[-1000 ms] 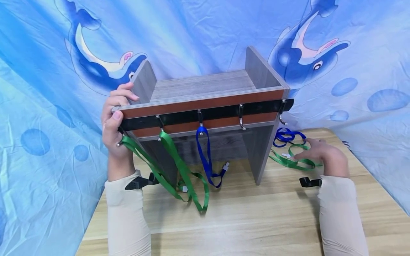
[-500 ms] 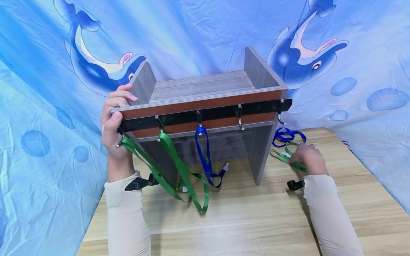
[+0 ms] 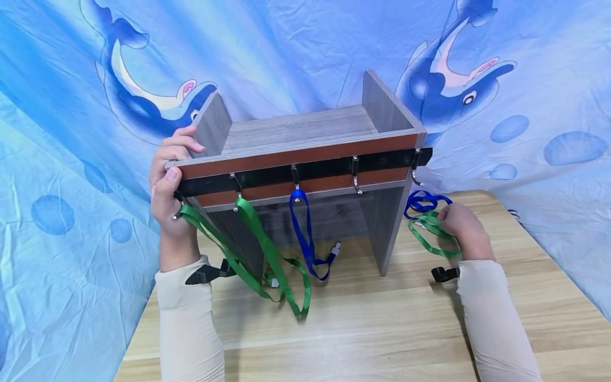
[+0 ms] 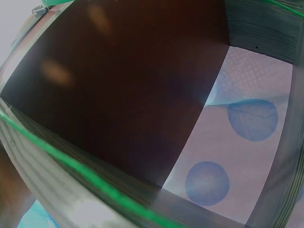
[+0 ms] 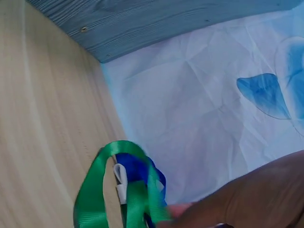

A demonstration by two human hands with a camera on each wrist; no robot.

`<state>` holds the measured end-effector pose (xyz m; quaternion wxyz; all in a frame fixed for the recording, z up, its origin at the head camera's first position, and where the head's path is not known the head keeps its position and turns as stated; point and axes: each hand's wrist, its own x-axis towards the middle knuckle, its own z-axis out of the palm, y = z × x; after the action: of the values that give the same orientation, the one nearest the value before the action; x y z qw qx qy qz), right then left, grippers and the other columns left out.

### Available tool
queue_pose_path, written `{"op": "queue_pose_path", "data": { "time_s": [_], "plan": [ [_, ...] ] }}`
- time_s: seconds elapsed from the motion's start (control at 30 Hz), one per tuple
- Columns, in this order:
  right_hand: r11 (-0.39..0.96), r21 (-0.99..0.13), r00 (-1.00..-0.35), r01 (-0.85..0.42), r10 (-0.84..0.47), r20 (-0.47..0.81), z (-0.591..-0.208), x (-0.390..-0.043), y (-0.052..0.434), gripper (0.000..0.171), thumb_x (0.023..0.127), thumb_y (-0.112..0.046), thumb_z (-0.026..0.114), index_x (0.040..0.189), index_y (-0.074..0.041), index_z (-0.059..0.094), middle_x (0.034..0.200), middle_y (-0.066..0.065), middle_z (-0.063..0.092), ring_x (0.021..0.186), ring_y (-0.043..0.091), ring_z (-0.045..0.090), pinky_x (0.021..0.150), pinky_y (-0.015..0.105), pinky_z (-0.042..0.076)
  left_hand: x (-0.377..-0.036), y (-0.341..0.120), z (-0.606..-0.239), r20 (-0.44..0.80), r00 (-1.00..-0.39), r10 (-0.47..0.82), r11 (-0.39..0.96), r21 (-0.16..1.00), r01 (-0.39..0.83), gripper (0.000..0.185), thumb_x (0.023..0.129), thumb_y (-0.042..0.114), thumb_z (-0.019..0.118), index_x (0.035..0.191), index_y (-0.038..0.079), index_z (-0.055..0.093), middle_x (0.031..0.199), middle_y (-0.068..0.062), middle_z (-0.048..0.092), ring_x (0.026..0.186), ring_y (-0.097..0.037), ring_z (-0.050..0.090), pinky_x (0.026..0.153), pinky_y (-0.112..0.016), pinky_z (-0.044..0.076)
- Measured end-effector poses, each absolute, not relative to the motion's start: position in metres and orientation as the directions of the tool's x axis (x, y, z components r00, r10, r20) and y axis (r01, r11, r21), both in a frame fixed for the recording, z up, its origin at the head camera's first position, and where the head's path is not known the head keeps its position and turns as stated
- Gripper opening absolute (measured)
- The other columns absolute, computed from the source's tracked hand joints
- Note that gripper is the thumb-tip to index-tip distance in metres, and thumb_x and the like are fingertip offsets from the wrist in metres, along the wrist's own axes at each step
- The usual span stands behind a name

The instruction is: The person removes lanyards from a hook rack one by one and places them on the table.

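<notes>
My left hand grips the left upper corner of a grey wooden shelf, thumb in front and fingers over the side panel. Along its front runs a black hook rail. A green lanyard and another green lanyard hang from the left hooks, a blue lanyard from the middle one. Right of the shelf, my right hand pinches a loose green lanyard, looped with a white clip in the right wrist view. Its fingertips are partly hidden. Behind lies a loose blue lanyard.
The two right-hand hooks, among them a silver hook, bear nothing. The shelf stands on a wooden table. A blue dolphin-print curtain hangs behind and at both sides.
My right hand has moved left onto the loose green lanyard, closed its fingers on it and drawn up part of it. My left hand stays on the shelf.
</notes>
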<state>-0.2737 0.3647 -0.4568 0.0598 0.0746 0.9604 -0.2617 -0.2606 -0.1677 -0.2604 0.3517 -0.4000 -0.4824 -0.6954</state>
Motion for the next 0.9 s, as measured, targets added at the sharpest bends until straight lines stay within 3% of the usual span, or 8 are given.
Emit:
{"op": "queue_pose_path", "data": {
  "time_s": [0.13, 0.43, 0.73, 0.8, 0.9],
  "plan": [
    [0.842, -0.518, -0.978, 0.150, 0.050, -0.203, -0.452, -0.272, 0.368, 0.031, 0.090, -0.007, 0.065, 0.117, 0.008, 0.070, 0.113, 0.028, 0.070, 0.092, 0.033, 0.064, 0.072, 0.035, 0.054, -0.261, -0.168, -0.261, 0.894, -0.436, -0.105, -0.287, 0.392, 0.874, 0.028, 0.092, 0.019, 0.050, 0.075, -0.001, 0.056, 0.102, -0.012, 0.070, 0.132, -0.038, 0.051, 0.125, -0.048, 0.027],
    [0.794, -0.580, -0.952, 0.179, -0.008, -0.305, -0.430, -0.262, 0.374, 0.043, 0.105, -0.011, 0.047, 0.139, 0.012, 0.057, 0.141, 0.038, 0.055, 0.114, 0.042, 0.063, 0.080, 0.046, 0.064, -0.261, -0.168, -0.260, 0.894, -0.434, -0.111, -0.290, 0.389, 0.874, 0.028, 0.092, 0.019, 0.050, 0.075, -0.001, 0.056, 0.101, -0.012, 0.070, 0.132, -0.039, 0.051, 0.125, -0.048, 0.027],
    [0.716, -0.691, -0.982, 0.097, -0.044, -0.184, -0.415, -0.255, 0.370, 0.046, 0.111, -0.011, 0.034, 0.147, 0.017, 0.043, 0.142, 0.044, 0.054, 0.129, 0.058, 0.059, 0.081, 0.048, 0.066, -0.261, -0.168, -0.261, 0.895, -0.433, -0.107, -0.292, 0.388, 0.874, 0.027, 0.092, 0.018, 0.049, 0.075, -0.002, 0.056, 0.102, -0.012, 0.069, 0.132, -0.039, 0.051, 0.125, -0.048, 0.027],
    [0.711, -0.699, -0.987, 0.076, -0.045, -0.153, -0.411, -0.254, 0.367, 0.047, 0.113, -0.015, 0.033, 0.146, 0.017, 0.045, 0.140, 0.043, 0.056, 0.125, 0.055, 0.063, 0.080, 0.045, 0.066, -0.261, -0.168, -0.261, 0.896, -0.432, -0.105, -0.293, 0.388, 0.874, 0.027, 0.092, 0.019, 0.049, 0.075, -0.002, 0.056, 0.102, -0.012, 0.070, 0.132, -0.039, 0.050, 0.125, -0.048, 0.027],
    [0.707, -0.707, -0.995, 0.026, -0.046, -0.083, -0.402, -0.251, 0.360, 0.048, 0.113, -0.020, 0.035, 0.143, 0.014, 0.049, 0.136, 0.040, 0.061, 0.106, 0.036, 0.075, 0.077, 0.038, 0.066, -0.261, -0.168, -0.261, 0.896, -0.432, -0.104, -0.295, 0.387, 0.873, 0.027, 0.092, 0.019, 0.049, 0.075, -0.002, 0.056, 0.102, -0.012, 0.069, 0.133, -0.039, 0.050, 0.125, -0.048, 0.027]
  ]
}}
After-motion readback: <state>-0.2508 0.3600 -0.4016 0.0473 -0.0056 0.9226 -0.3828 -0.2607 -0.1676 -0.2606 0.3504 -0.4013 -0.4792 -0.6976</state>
